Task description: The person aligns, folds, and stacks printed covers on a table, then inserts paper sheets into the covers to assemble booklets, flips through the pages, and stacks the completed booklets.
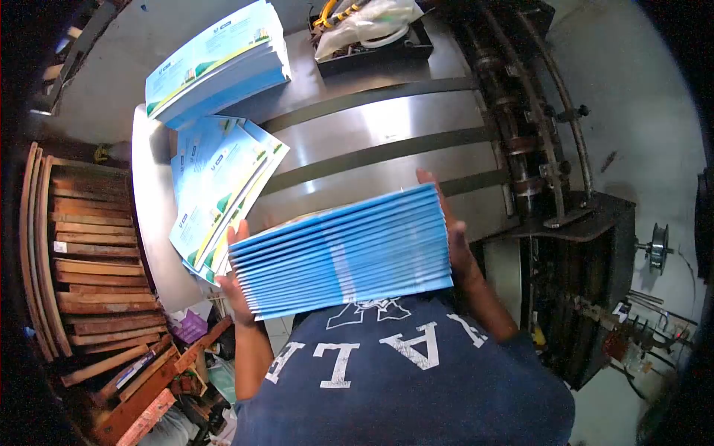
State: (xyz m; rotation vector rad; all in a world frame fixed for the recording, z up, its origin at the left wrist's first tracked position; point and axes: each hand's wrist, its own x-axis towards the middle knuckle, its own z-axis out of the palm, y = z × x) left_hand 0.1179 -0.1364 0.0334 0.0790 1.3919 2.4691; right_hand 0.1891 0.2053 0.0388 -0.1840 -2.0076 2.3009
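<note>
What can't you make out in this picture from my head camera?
All in the head view:
Left hand: partly hidden by the held blue stack.
Right hand: partly hidden behind the stack's other end.
Tall printed pile: its fine print is too small to read.
Black tray: some contents lie under a plastic bag.
Dark shirt: cut off by the bottom edge.

Holding both hands up before the chest, well apart and turned toward each other

Reaching almost straight forward with the left forearm, to set the left hand near the table's near-left corner, with fingertips pointing up and away; angling the right forearm inward, to set the right hand nearer the near-right corner, fingers spread and partly hidden; pressing inward with both palms at about equal reach
</note>
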